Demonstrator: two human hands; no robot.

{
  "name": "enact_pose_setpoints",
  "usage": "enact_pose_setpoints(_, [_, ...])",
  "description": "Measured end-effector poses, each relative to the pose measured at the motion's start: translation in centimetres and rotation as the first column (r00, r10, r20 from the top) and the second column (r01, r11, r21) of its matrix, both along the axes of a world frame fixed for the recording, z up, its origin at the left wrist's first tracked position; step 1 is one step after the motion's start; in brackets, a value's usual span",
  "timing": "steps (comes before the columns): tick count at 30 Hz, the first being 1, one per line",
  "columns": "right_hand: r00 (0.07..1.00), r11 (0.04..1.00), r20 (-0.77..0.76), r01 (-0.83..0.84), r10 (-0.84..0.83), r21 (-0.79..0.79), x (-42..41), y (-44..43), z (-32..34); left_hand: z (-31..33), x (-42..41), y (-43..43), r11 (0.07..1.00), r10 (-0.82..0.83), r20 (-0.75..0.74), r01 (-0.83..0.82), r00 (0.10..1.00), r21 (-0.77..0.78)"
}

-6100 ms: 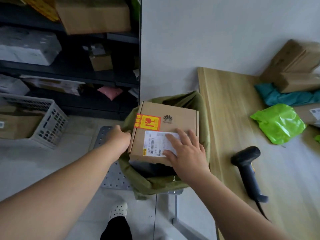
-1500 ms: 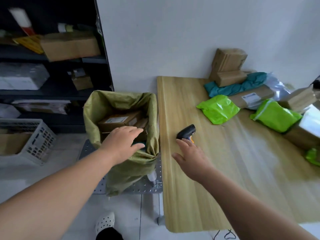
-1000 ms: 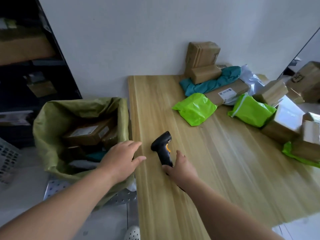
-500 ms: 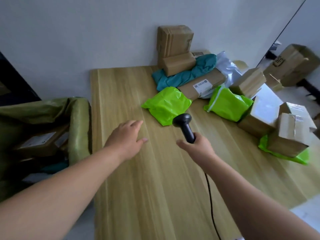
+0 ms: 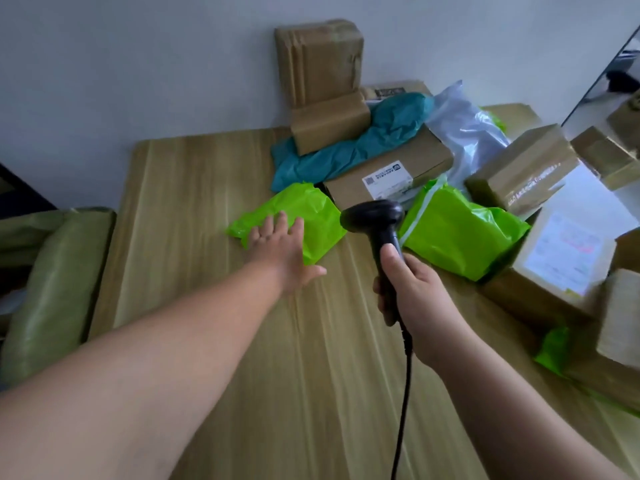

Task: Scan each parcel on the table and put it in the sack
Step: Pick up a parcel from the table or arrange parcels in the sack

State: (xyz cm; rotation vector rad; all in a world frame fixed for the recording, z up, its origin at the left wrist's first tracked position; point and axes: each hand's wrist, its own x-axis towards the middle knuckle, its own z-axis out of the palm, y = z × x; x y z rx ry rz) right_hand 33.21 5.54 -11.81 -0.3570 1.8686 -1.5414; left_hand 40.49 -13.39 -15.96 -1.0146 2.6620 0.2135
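A bright green plastic mailer (image 5: 311, 216) lies on the wooden table (image 5: 194, 209), nearest of the pile. My left hand (image 5: 282, 249) reaches over it with straight fingers, fingertips at its near edge. My right hand (image 5: 410, 289) grips the handle of a black corded barcode scanner (image 5: 377, 220), held upright just right of that mailer. The olive green sack (image 5: 52, 271) stands off the table's left edge; only its rim shows.
More parcels crowd the back right: a second green mailer (image 5: 457, 233), a flat labelled box (image 5: 388, 171), a teal bag (image 5: 360, 140), stacked brown boxes (image 5: 318, 74), a clear bag (image 5: 464, 129) and several taped boxes (image 5: 523, 171). The scanner's cable trails toward me.
My right hand has picked up the scanner and raised it toward the parcels. My left hand has moved from the sack across the table onto the near green mailer.
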Motion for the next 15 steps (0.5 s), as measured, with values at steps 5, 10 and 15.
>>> enact_pose_setpoints(5, [0.996,1.000,0.086,0.001,-0.001,-0.010,-1.1,-0.3,-2.0,-3.0,-1.6,-1.3,0.992,-0.003,-0.063,-0.005,0.998,-0.124])
enact_pose_setpoints(10, [0.992,1.000,0.122,0.014,-0.016,0.017,-0.6,-1.0,-1.6,-2.3,-0.4,-2.5,0.960,-0.161,-0.119,0.128,0.980,-0.247])
enact_pose_setpoints(15, [0.978,0.998,0.203,0.060,-0.055,-0.019,1.2,-1.8,1.1,1.7,3.0,-3.1,0.979,-0.072,-0.483,-0.032,0.873,-0.204])
